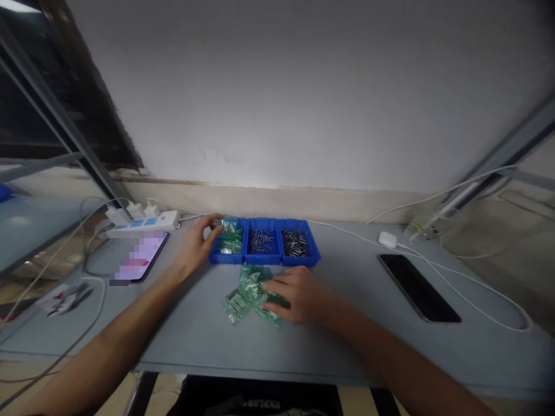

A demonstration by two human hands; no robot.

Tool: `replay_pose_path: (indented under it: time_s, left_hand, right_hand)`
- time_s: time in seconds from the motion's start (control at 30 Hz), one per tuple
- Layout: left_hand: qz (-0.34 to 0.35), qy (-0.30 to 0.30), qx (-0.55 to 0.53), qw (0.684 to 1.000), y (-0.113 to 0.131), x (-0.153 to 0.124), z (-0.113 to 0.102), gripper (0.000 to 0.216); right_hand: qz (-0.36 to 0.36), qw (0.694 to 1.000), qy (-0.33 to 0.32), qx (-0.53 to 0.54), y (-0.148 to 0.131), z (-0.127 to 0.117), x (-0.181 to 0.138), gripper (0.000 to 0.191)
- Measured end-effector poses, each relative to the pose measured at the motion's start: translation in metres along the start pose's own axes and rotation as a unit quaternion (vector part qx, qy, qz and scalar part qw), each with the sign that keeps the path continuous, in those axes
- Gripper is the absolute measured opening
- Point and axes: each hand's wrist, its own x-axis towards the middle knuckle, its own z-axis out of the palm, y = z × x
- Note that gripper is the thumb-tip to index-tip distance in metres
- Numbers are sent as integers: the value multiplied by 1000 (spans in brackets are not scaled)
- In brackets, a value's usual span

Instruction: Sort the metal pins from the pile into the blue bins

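Three blue bins stand joined in a row. In the left bin (218,259) lie small green plastic bags (229,245). My left hand (202,242) reaches over that bin's left edge, thumb and forefinger closed on the upper bag (228,224). Loose metal pins, like rivets or nails, lie thinly in the middle bin (263,259) and thickly in the right bin (315,254). In front of the bins is a loose pile of green bags (251,284) with small metal parts inside. My right hand (299,294) rests over the pile's right side, fingers apart and touching the bags.
At left, a lit phone (143,257) lies before a white power strip (169,220) with plugs and cables. On the right are a dark phone (418,289), a white earbud case (387,239) and a looping white cable (485,315). A wall rises behind the grey table (195,341).
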Motion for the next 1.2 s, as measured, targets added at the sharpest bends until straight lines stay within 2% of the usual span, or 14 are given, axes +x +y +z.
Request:
replay_pose_path:
  time_s: [0.1, 0.23, 0.33, 0.43, 0.53, 0.73, 0.9, 1.07, 1.13, 1.2]
  left_hand:
    - [11, -30, 20, 999, -8, 4, 6, 45]
    - [40, -59, 95, 993, -11, 7, 7, 50]
    - [53, -64, 125, 989, -9, 5, 1, 52]
    - [83, -117, 113, 983, -6, 3, -2, 51]
    - [103, -152, 91, 979, -4, 1, 0, 48]
    - [138, -153, 102, 973, 3, -2, 0, 43]
    - [209, -137, 54, 967, 30, -11, -3, 34]
    - [312, -163, -11, 936, 58, -28, 3, 32]
    - [341, -167, -28, 925, 64, -35, 7, 34]
    - [360, -164, -49, 917, 68, -40, 11, 34]
  right_hand:
    - [-14, 999, -44, 3, -6, 1, 1, 29]
    - [-9, 998, -63, 11, -7, 0, 0, 33]
    - [4, 997, -66, 24, -3, -4, -2, 46]
    - [11, 996, -83, 27, 1, -8, -4, 55]
    - [15, 994, -103, 21, 3, -10, -3, 51]
    - [24, 993, -107, 33, -4, -8, -2, 30]
    - [41, 992, -123, 4, -12, -2, -3, 25]
    - [28, 990, -137, -11, -16, -1, -2, 12]
    - [30, 992, -121, 22, -16, -3, 0, 11]
    - [55, 991, -73, 94, -14, -7, 3, 9]
